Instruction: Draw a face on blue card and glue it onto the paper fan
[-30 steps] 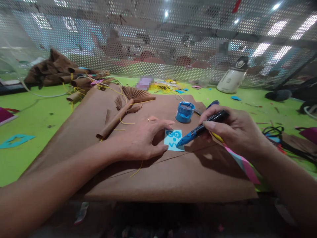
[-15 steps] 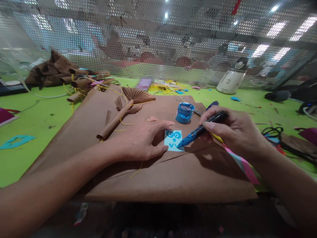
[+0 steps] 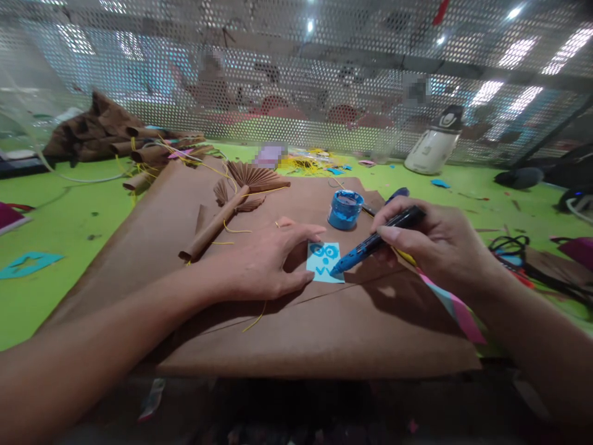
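Note:
A small light-blue square of paper (image 3: pixel 318 276) lies on the brown paper sheet (image 3: pixel 296 346), bearing a face-like drawing in darker blue: two ringed eyes, a dot and a zigzag beneath. My left hand (image 3: pixel 264 256) rests flat at its left side, thumb and forefinger apart, their tips at the paper's edge. My right hand (image 3: pixel 421 238) grips a black marker (image 3: pixel 370 245), its front end smeared blue, with the tip touching the right end of the zigzag. Behind the paper stands an open jar of blue paint (image 3: pixel 346 211).
A brown rolled-paper tube with pleated fans (image 3: pixel 227 213) lies left of the jar. Farther left are more paper tubes (image 3: pixel 139 152) with yellow string. A white bottle (image 3: pixel 430 150) stands at the back right by a perforated metal screen (image 3: pixel 296 74). Black cords (image 3: pixel 514 250) lie right.
The marker tip has shifted very slightly left at the zigzag on the light-blue paper. My left hand stays in place.

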Motion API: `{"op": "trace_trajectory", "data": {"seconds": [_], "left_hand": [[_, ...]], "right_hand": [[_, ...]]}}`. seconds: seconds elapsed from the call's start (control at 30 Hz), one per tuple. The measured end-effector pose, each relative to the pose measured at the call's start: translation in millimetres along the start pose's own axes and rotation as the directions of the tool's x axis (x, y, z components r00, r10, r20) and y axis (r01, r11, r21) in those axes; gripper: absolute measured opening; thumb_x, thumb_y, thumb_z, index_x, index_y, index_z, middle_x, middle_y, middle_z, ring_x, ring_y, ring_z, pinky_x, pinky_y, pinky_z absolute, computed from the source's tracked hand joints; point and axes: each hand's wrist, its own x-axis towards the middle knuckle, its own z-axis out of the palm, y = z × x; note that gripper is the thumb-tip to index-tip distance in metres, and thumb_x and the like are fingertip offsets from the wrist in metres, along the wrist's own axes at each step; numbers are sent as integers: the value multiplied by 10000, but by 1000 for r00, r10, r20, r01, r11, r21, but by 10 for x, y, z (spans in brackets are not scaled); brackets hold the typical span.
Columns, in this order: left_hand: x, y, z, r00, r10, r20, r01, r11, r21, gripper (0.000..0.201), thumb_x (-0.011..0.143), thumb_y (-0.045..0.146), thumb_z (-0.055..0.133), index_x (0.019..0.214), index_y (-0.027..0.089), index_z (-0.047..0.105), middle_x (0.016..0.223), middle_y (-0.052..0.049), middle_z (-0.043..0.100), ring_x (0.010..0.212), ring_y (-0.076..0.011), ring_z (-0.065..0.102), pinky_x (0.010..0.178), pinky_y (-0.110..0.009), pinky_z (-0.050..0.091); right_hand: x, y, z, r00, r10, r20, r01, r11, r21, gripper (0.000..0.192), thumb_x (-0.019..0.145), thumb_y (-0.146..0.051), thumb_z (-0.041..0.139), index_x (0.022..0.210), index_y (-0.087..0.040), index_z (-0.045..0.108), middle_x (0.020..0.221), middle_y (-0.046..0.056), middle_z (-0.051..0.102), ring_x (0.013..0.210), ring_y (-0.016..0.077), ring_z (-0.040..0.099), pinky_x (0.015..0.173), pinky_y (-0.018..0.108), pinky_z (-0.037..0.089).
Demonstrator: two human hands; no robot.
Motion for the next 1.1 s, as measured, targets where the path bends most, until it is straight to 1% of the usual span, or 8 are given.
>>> {"op": "trace_trajectory", "data": {"seconds": [0.3, 0.5, 0.67, 0.8, 0.93, 1.1], "left_hand": [[-3, -3, 11, 1000, -20, 0, 20, 1000, 3, 528, 843, 376, 560, 1348, 292, 430, 1210, -69, 555, 1085, -244, 533, 934, -403, 423], [-6, 9, 6, 999, -43, 3, 43, 999, 5, 549, 833, 384, 570, 1357, 304, 426, 1217, -64, 561, 1052, -249, 551, 913, -404, 434], [-5, 9, 4, 1000, -11, 5, 11, 1000, -6, 522, 843, 354, 564, 1343, 294, 427, 1240, -63, 564, 1099, -253, 528, 932, -413, 425], [-4, 1, 10, 1000, 28, -9, -28, 999, -20, 498, 844, 330, 563, 1325, 288, 436, 1260, -50, 566, 1145, -254, 501, 950, -408, 412], [-3, -9, 17, 1000, 22, -13, -23, 1000, -21, 498, 841, 335, 567, 1320, 289, 440, 1247, -47, 573, 1135, -250, 505, 945, -403, 414], [3, -9, 15, 1000, 9, 1, -9, 1000, -1, 516, 845, 341, 563, 1339, 287, 424, 1226, -54, 573, 1120, -246, 507, 950, -406, 412]], "right_hand": [[16, 1, -22, 1000, 14, 5, -14, 1000, 16, 69, 796, -222, 633, 741, -216, 592, 544, -18, 603, 472, 122, 579, 453, 236, 473], [25, 12, -19, 999, 43, -3, -43, 998, 41, 81, 793, -236, 641, 742, -200, 588, 536, -20, 603, 449, 114, 572, 444, 230, 476], [10, 32, -7, 998, 49, -28, -47, 996, 78, 67, 818, -241, 625, 766, -210, 594, 555, -21, 606, 457, 119, 587, 440, 229, 479], [-1, 43, 9, 999, 40, -20, -39, 997, 61, 65, 821, -237, 630, 770, -209, 602, 554, -26, 606, 451, 112, 588, 441, 219, 483], [-1, 57, 14, 999, 34, -10, -33, 998, 55, 66, 842, -231, 598, 785, -200, 589, 528, -31, 599, 436, 107, 579, 429, 210, 475], [9, 45, -7, 999, 45, -19, -44, 999, 29, 78, 832, -197, 583, 755, -190, 570, 509, -23, 600, 427, 108, 571, 415, 205, 456]]}}
